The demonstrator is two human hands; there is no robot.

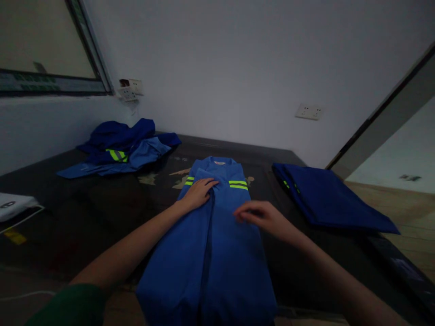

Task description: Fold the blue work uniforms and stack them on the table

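Observation:
A blue work jacket (pixel 234 253) lies lengthwise in front of me, collar at the far end, its sides folded in along a dark middle gap. Yellow-green stripes show on both sides near its top. My left hand (pixel 199 192) rests flat on the upper part, fingers stretched out, by the top of that gap. Over the jacket's right side is my right hand (pixel 256 215), its fingers loosely curved and slightly blurred. I see nothing held in it, and whether it touches the cloth is unclear. The jacket's lower end hangs toward me past the table's near edge.
The dark glossy table (pixel 112 208) stands against the wall. A loose heap of blue clothes (pixel 125 142) lies at its back left. On the right is a folded dark blue garment (pixel 333 194). A white object (pixel 16 206) with a cable sits at the left edge.

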